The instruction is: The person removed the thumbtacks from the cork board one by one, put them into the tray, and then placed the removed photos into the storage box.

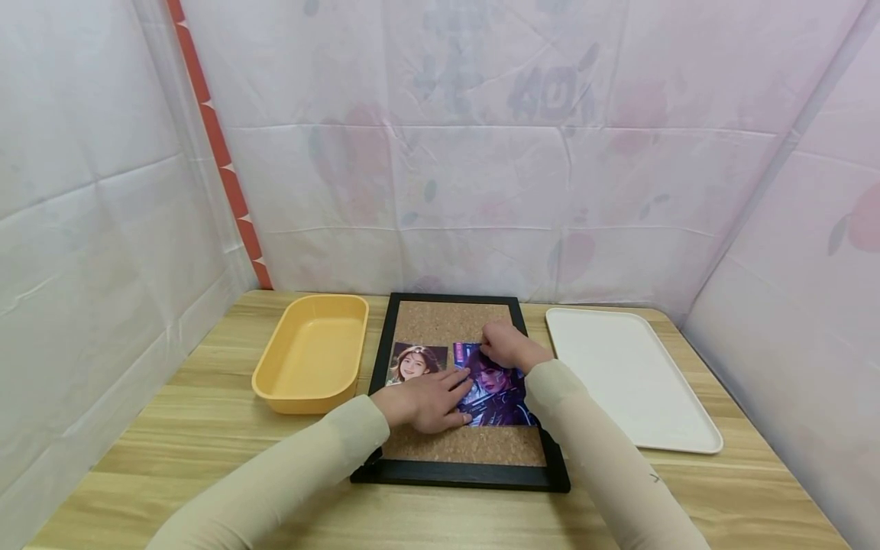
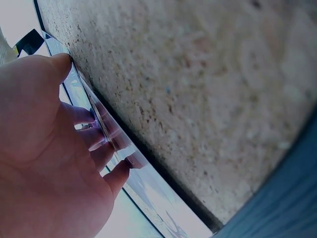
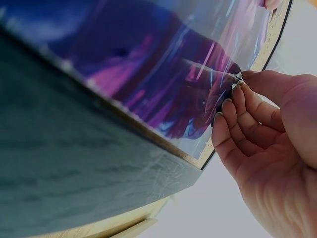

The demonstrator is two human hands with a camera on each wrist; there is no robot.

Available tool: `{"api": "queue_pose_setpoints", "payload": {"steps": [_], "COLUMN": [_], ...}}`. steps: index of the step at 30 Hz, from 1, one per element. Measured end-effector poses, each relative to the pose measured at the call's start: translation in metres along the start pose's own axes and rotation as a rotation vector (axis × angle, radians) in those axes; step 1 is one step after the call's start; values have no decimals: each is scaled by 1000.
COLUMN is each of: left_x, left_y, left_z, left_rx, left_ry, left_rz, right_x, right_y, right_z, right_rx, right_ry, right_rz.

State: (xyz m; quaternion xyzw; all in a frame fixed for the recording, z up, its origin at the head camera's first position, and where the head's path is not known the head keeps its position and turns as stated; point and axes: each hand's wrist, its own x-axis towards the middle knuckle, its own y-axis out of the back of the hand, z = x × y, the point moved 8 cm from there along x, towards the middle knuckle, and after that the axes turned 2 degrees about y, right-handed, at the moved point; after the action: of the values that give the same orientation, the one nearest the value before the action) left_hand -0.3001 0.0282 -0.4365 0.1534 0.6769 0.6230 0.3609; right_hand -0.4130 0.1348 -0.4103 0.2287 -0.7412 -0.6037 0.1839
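A cork board (image 1: 474, 452) with a black frame (image 1: 461, 473) lies on the table. On its right half is a glossy purple picture (image 1: 496, 405) of a figure. My left hand (image 1: 428, 402) rests on that picture's left edge with fingers spread and fairly straight. Near the top of the same picture, my right hand (image 1: 507, 345) pinches a tiny shiny pushpin (image 3: 238, 77) between thumb and fingertips, right at the picture's surface. A portrait photo (image 1: 417, 362) lies on the board's left side, its lower part hidden behind my left hand.
To the left of the board stands a yellow tray (image 1: 312, 351) with raised walls. A flat white tray (image 1: 635, 382) lies to the right. The wooden table (image 1: 172, 443) meets pale curtains (image 1: 447, 191) at the back and sides.
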Motion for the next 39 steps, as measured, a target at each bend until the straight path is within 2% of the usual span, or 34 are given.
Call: {"api": "queue_pose_setpoints", "payload": {"steps": [39], "left_x": [-1], "left_y": [0], "left_z": [0], "left_rx": [1], "left_ry": [1], "left_rz": [-5], "right_x": [-1], "right_y": [-1], "right_z": [0], "right_rx": [34], "right_ry": [3], "right_rz": [-31]}}
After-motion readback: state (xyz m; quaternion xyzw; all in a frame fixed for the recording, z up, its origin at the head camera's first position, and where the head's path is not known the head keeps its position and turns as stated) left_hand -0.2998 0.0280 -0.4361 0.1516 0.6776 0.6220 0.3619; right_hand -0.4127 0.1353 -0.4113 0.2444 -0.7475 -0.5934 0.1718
